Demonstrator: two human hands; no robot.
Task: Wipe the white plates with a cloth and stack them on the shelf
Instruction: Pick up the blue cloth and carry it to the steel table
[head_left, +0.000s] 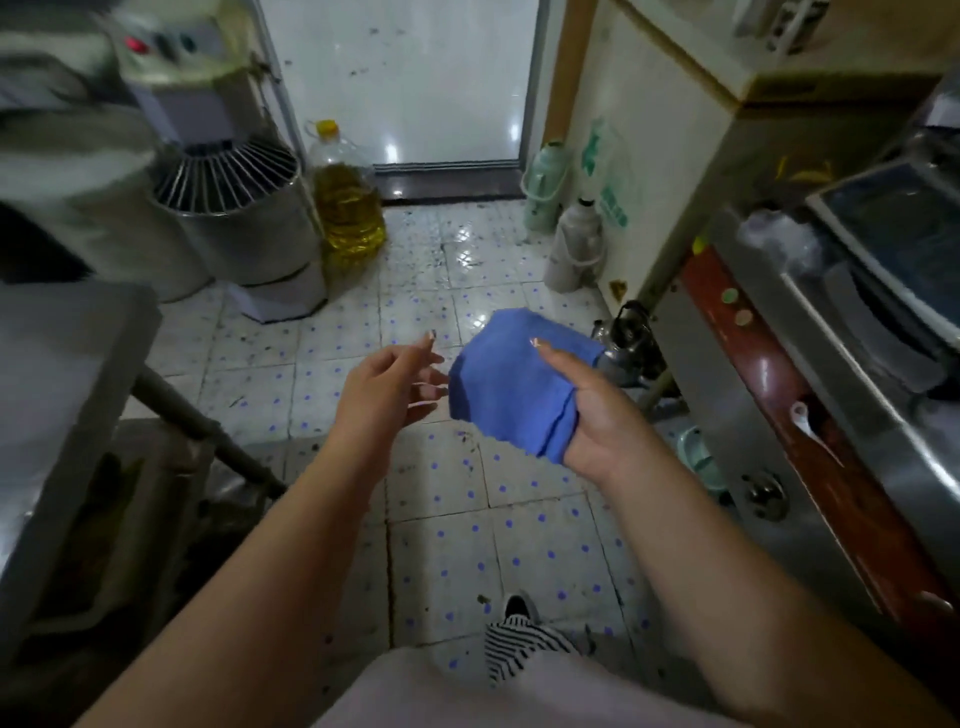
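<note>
A folded blue cloth (511, 387) lies across my right hand (597, 415), with the thumb pressed on top of it and the fingers under it. My left hand (387, 384) hovers just left of the cloth, fingers loosely spread and holding nothing. Both hands are over the tiled floor in the middle of the view. No white plate and no shelf show in this frame.
A dough mixer with a steel bowl (234, 218) and an oil jug (345, 202) stand at the back left. A steel table (57, 374) is at the left. A steel counter (831, 364) runs along the right, with a kettle (626, 338) and thermos flasks (574, 249) on the floor.
</note>
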